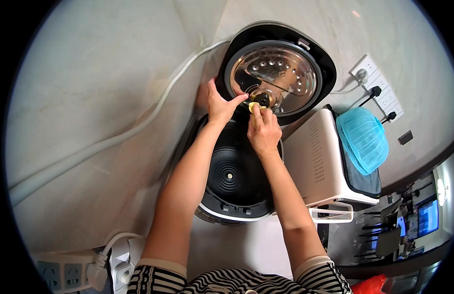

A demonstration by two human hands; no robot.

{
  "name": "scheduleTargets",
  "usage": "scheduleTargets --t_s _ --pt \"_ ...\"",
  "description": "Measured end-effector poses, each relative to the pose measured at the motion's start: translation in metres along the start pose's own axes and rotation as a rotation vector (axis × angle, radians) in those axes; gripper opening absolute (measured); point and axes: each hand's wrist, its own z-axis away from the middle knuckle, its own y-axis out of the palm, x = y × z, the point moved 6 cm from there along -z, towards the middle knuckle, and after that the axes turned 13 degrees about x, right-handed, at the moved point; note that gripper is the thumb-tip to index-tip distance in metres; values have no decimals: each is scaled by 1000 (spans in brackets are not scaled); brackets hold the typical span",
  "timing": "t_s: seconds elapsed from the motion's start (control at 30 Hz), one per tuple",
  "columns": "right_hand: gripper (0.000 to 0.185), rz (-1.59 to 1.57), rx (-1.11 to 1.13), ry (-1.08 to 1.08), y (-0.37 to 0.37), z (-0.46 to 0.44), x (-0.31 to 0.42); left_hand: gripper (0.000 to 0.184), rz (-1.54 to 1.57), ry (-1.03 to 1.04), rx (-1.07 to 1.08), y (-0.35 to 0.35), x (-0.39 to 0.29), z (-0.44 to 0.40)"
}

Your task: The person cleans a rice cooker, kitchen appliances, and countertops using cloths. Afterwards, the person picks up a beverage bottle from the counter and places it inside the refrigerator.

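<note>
A black rice cooker (273, 206) stands with its lid (327, 59) raised. Inside the lid is a shiny metal plate (285, 73) with a row of round dimples and a round vent part near its lower edge. My right hand (264, 130) pinches a small yellow cloth (255, 107) against the plate beside that vent. My left hand (222, 103) is at the lid's left edge, thumb stretched towards the vent and fingers apart against the rim. Below my hands, the cooker's black inner cavity (230, 169) shows a small metal point at its centre.
A white appliance (310, 157) stands right of the cooker, with a blue mesh basket (364, 139) on top. Wall sockets (378, 88) with plugs are behind it. A thick white cable (158, 105) runs along the wall at left. More sockets (65, 274) sit at lower left.
</note>
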Motion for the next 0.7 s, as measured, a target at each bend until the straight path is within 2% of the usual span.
scheduleTargets --t_s 0.2,0.33,0.5,0.7 --pt "31 -18 33 67 -16 -4 -5 94 3 23 -2 -1 -1 1" --pt "35 -74 77 132 -21 4 -13 94 -9 39 -13 -1 1 1" --pt "45 -67 3 56 -15 -5 -8 94 5 53 -9 0 3 0" --pt "41 -50 45 76 -7 10 -17 94 -7 51 -10 -1 0 1"
